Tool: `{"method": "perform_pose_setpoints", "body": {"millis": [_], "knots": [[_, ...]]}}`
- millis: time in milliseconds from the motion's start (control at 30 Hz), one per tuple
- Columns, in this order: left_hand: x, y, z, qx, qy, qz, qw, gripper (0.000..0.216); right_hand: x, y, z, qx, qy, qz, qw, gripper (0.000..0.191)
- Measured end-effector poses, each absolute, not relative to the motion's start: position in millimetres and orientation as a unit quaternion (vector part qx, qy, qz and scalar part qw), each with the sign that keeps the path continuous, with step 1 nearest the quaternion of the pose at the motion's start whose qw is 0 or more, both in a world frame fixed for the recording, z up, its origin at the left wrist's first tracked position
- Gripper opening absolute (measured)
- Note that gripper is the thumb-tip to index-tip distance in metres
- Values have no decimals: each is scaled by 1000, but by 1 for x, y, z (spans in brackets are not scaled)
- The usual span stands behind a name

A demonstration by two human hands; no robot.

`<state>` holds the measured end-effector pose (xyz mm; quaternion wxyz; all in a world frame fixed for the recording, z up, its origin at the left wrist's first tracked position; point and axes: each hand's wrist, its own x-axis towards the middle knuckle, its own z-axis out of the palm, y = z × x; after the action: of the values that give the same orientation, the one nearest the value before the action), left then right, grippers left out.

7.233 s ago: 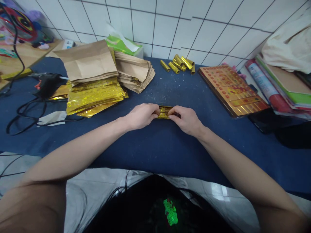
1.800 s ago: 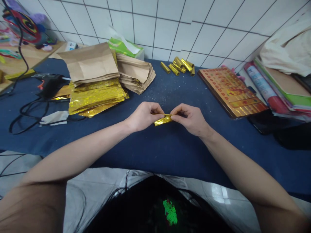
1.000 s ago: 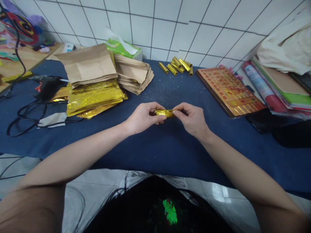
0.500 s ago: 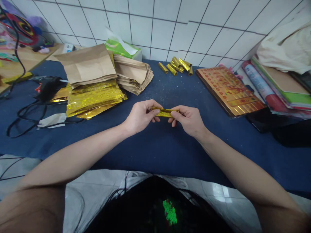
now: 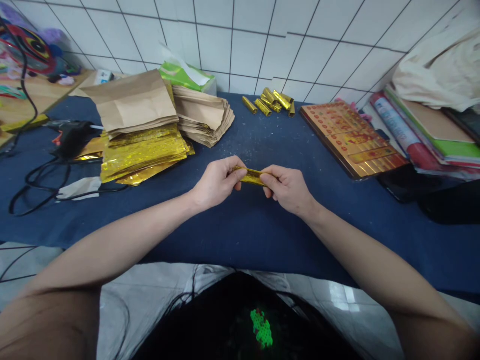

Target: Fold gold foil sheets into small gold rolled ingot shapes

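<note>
A narrow strip of folded or rolled gold foil paper point(image 5: 252, 177) spans the gap between my hands, just above the blue cloth point(image 5: 240, 230). My left hand point(image 5: 219, 182) pinches its left end between thumb and fingers. At the other end, my right hand point(image 5: 288, 187) grips it the same way, the thumb on top. The ends are hidden under my fingers. Several finished-looking gold paper rolls point(image 5: 272, 101) lie in a small heap by the wall. To the left, a stack of gold foil sheets point(image 5: 144, 155) is partly covered by brown paper sheets point(image 5: 135, 102).
Another brown paper stack point(image 5: 204, 112) lies before a green tissue pack point(image 5: 183, 75). A black glue gun point(image 5: 73, 137) with a looped cable sits at left. On the right are an orange-gold printed packet point(image 5: 352, 137), piled books point(image 5: 431, 125) and a cloth bag point(image 5: 442, 70).
My right hand's fingers have curled in more around the foil strip, and its right end has dipped slightly. Both hands stay on it. The whole view has shifted a little.
</note>
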<state>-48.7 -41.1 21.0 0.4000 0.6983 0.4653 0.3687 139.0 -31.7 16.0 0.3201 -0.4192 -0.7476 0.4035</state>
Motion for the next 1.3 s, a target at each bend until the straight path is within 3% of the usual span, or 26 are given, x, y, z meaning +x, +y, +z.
{"method": "perform_pose_setpoints", "body": {"millis": [300, 533, 667, 833, 1300], "knots": [[-48, -44, 17, 696, 453, 402, 385, 10, 139, -34, 17, -406, -771, 362, 330, 30], [-46, -43, 19, 643, 438, 407, 478, 16, 137, -36, 17, -408, -761, 367, 348, 31], [-45, -43, 17, 640, 442, 421, 466, 13, 136, -32, 15, -411, -713, 453, 342, 26], [-46, -43, 14, 659, 454, 429, 418, 7, 139, -25, 12, -383, -692, 547, 274, 34], [-54, -30, 17, 684, 425, 411, 427, 12, 141, -25, 16, -410, -758, 447, 241, 46]]}}
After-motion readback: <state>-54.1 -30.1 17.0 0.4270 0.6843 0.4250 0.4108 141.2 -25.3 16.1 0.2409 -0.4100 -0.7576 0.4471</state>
